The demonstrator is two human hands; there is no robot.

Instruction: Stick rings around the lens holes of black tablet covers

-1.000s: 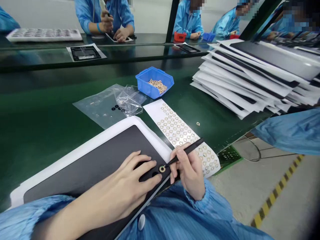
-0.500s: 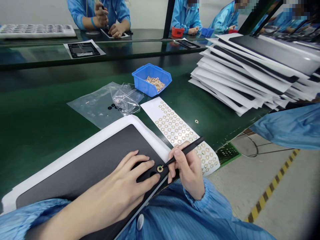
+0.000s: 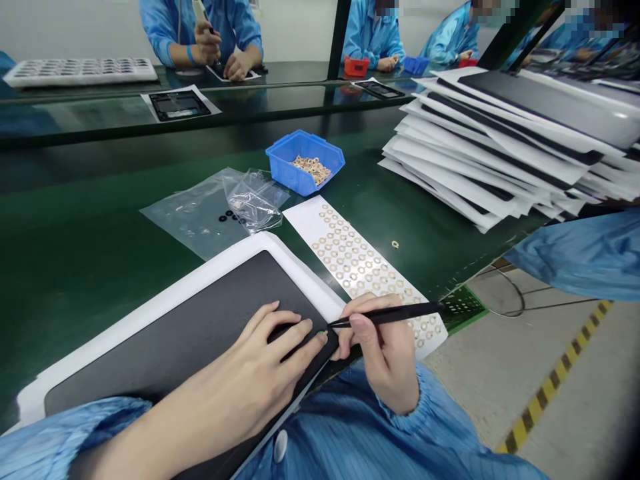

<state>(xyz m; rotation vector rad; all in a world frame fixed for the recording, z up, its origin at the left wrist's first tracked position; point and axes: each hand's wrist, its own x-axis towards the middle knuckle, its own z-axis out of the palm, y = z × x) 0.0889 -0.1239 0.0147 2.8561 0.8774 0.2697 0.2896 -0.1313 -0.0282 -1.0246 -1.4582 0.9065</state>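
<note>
Head view: black tweezers (image 3: 387, 315) clamped in the right hand (image 3: 385, 353), long axis nearly level, tips aimed left at the fingertips of the open left hand (image 3: 255, 373) on the dark panel (image 3: 165, 340), tip gap unreadable.

Bright, even light is falling over the scene, apparently from above, leaving only soft, faint shadows beneath the left hand (image 3: 270, 357) and the right hand (image 3: 385, 357). The glossy green desk (image 3: 85, 267) is throwing back pale glare and mirror-like reflections along its far side. The stack of white trays (image 3: 500, 143) is looking almost washed out in places. The wide lens is bending straight edges towards the sides, and the lower right corner is darkening. Focus is holding fairly sharp across the middle, while blocky pixelation is masking the upper right corner.
</note>
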